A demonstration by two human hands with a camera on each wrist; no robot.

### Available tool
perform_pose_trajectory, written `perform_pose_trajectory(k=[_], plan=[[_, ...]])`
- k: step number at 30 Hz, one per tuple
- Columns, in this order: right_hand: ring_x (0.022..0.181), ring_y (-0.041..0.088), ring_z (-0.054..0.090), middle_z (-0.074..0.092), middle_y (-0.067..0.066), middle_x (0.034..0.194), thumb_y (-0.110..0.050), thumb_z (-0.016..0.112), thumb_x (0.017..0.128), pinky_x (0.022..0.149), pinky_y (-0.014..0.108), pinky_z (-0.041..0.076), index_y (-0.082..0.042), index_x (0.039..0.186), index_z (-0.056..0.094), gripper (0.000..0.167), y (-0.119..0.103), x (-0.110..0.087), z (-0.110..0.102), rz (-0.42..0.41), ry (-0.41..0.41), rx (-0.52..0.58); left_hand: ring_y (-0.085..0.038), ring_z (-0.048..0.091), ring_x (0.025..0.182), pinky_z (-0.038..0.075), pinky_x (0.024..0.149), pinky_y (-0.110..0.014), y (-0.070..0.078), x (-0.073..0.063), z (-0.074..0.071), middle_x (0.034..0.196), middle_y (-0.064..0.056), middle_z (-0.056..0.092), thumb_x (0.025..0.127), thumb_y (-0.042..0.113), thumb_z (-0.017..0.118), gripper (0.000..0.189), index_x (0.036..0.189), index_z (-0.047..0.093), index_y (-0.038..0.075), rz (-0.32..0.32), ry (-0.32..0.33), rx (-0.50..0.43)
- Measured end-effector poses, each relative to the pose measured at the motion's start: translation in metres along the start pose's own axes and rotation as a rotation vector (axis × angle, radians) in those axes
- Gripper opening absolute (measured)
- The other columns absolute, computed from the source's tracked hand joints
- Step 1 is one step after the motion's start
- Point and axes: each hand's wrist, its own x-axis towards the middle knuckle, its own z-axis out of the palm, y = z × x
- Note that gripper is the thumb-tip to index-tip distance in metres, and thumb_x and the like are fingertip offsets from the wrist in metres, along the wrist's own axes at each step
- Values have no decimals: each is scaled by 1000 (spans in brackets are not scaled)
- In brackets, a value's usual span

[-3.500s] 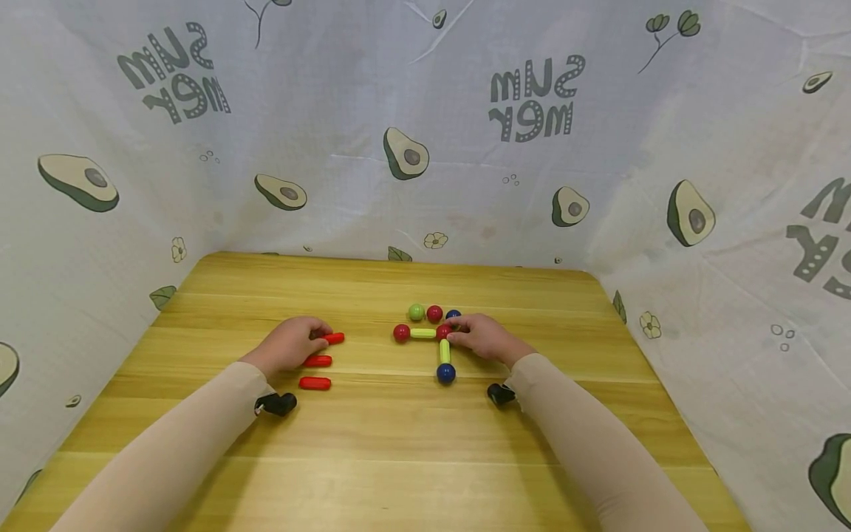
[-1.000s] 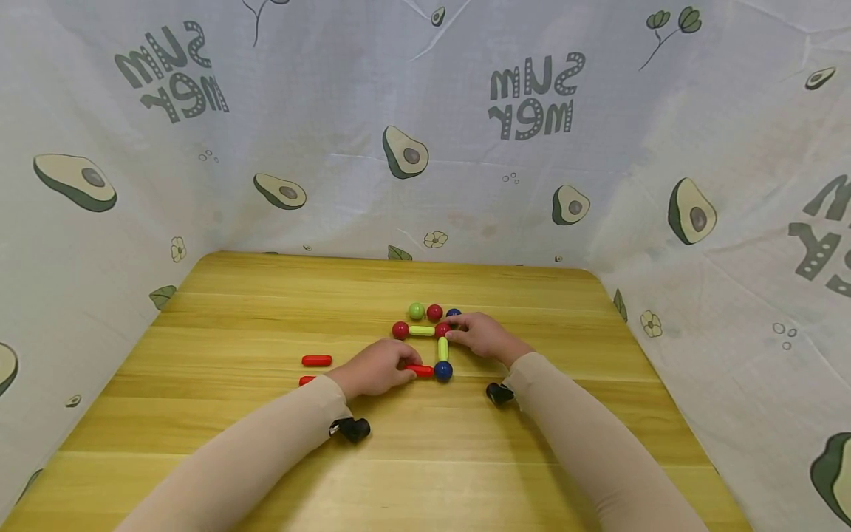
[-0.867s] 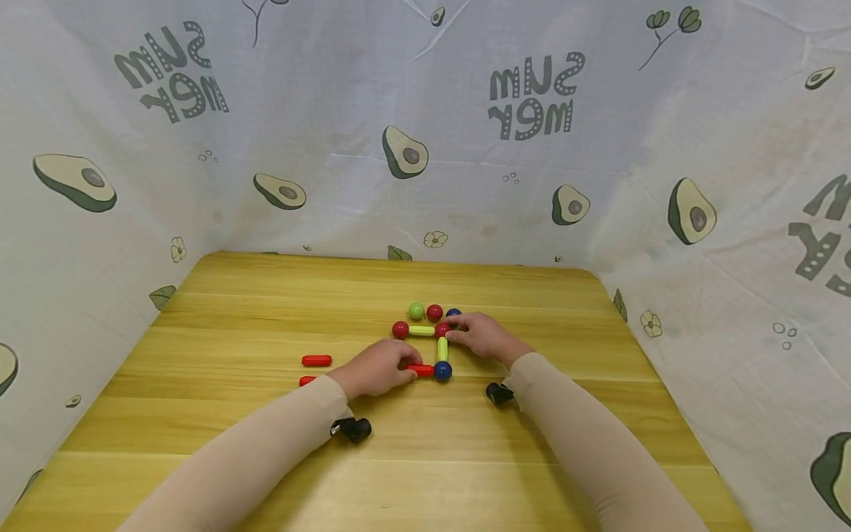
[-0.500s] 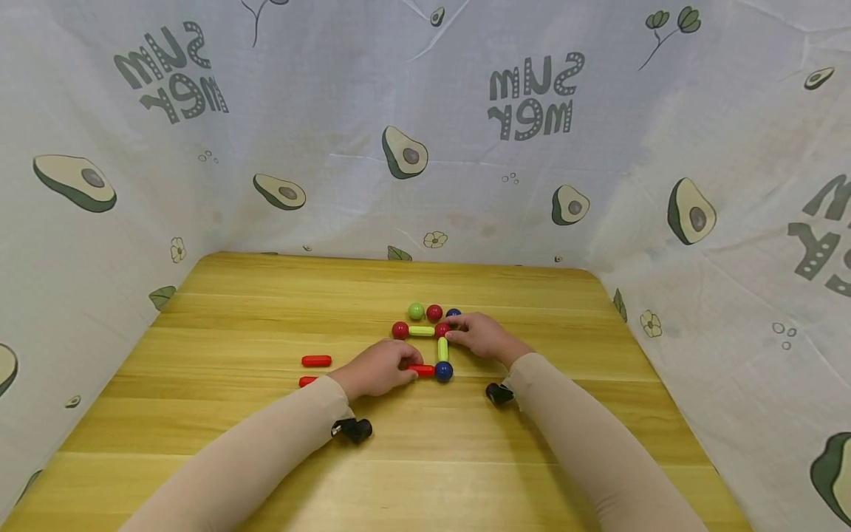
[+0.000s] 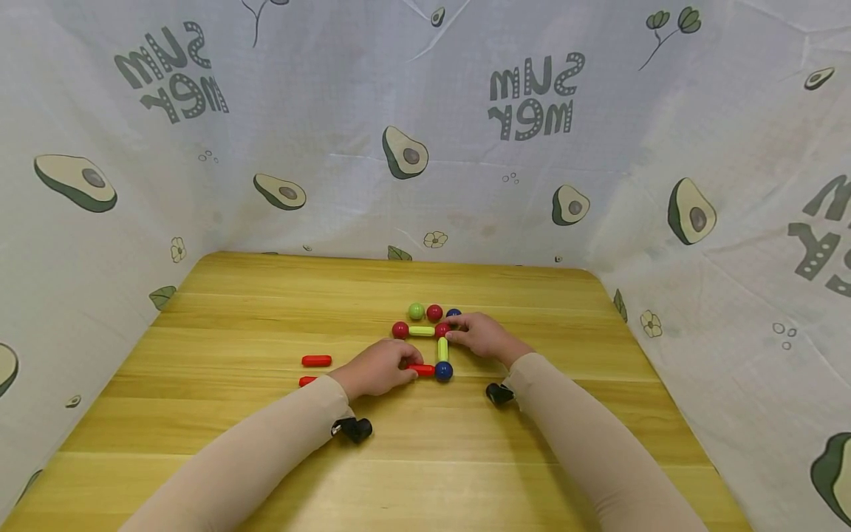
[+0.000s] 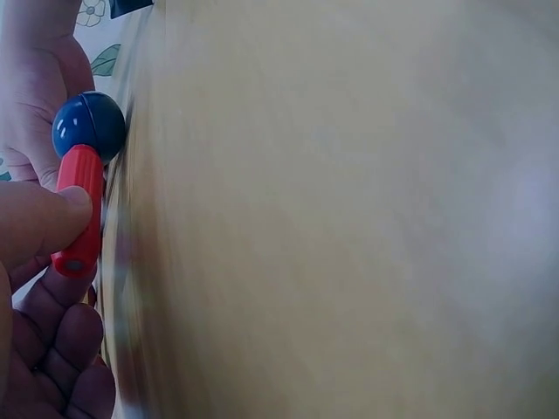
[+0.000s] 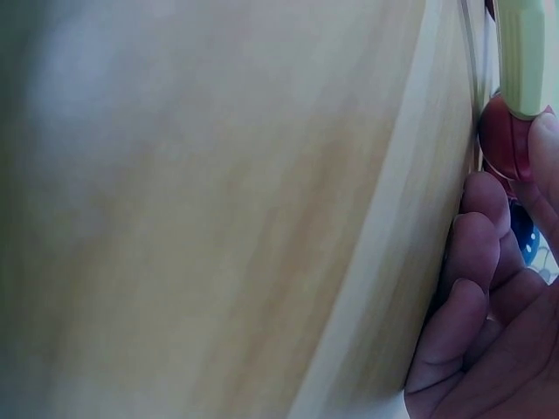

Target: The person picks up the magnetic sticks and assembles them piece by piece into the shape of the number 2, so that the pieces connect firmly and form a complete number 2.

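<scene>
My left hand pinches a red rod between thumb and fingers. The rod's far end meets a blue ball, the near corner of a joined shape. From that ball a yellow-green rod runs back to a red ball, which my right hand pinches with thumb and fingertips. Another yellow-green rod leads left from there to a second red ball. In the left wrist view, the red rod's free end points back toward my curled fingers.
Behind the shape sit a green ball, a loose red ball and a blue ball partly covered by my right hand. Left of my left hand lie a red rod and another red rod, half hidden by my sleeve.
Since the oldest frame, my left hand has carried a red rod from the left group rightward to the near blue ball. My right hand stays at the red corner ball. Little differs over the last second.
</scene>
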Motion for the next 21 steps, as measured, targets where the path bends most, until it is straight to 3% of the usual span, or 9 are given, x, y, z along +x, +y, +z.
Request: perform_pose_trajectory(k=[21], plan=[[87, 21, 54, 63, 7, 100, -33, 65, 106, 75, 31, 43, -19, 146, 64, 42, 0, -1, 0, -19, -1, -4, -13, 59, 96, 52, 97, -38, -2, 2, 4, 103, 6, 71, 98, 20, 76, 15, 113, 76, 16, -17, -5, 31]])
